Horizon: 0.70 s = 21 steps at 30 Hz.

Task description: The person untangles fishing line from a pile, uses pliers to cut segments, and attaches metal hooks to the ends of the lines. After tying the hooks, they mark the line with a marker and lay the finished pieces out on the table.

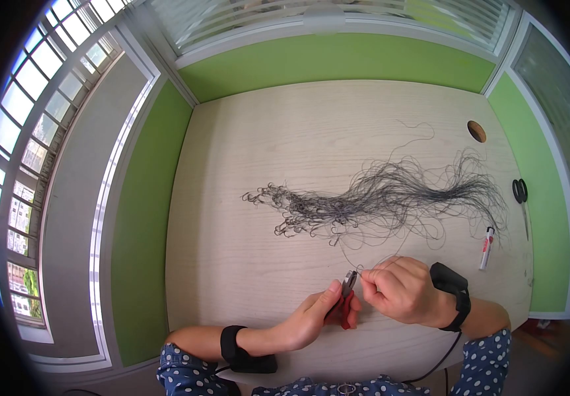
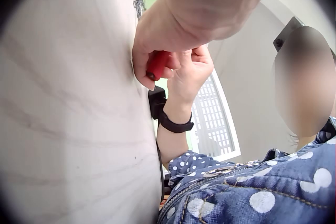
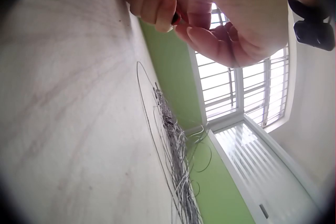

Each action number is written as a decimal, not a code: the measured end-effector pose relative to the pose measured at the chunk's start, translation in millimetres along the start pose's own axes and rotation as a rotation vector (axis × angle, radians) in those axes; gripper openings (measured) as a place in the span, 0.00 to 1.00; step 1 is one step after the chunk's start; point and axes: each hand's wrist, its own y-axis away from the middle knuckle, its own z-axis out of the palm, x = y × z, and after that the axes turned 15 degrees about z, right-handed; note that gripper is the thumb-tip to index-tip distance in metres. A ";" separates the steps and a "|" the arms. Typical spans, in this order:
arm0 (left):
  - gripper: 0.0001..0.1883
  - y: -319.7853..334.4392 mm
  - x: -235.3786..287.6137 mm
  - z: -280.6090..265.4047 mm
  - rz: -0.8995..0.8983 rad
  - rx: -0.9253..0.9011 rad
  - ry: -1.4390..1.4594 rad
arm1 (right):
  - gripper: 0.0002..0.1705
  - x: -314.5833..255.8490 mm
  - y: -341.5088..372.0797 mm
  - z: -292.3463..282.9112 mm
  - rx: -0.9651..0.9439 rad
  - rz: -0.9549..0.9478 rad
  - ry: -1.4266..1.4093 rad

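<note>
My left hand [image 1: 308, 320] grips a pair of red-handled pliers [image 1: 346, 305], their metal nose pointing up and away over the near part of the table. One red handle end [image 2: 157, 66] pokes out of the fist in the left wrist view. Close beside the nose, my right hand [image 1: 403, 290] pinches a thin dark wire [image 1: 343, 253] between thumb and curled fingers. A small loop of that wire stands at the plier tip. Beyond both hands lies a long tangled bundle of thin wires [image 1: 390, 195], with many hooked ends at its left.
To the right are a white-and-red marker [image 1: 486, 249] with a black cap and black-handled scissors [image 1: 520, 191] along the table's edge. A round cable hole [image 1: 476, 131] is at the back right. Green partitions [image 1: 337, 63] border the pale wooden table [image 1: 225, 277].
</note>
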 end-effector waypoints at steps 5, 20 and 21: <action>0.31 -1.2 -0.6 0.7 0.009 -0.019 -0.045 | 0.05 -0.8 -0.7 -1.0 -0.013 -0.001 -0.005; 0.31 -1.5 10.4 3.3 -0.027 -0.044 -0.120 | 0.06 -0.1 0.6 0.2 0.000 0.002 0.002; 0.31 -1.7 9.1 2.3 -0.023 -0.047 -0.121 | 0.06 0.0 1.3 1.0 0.000 0.001 0.007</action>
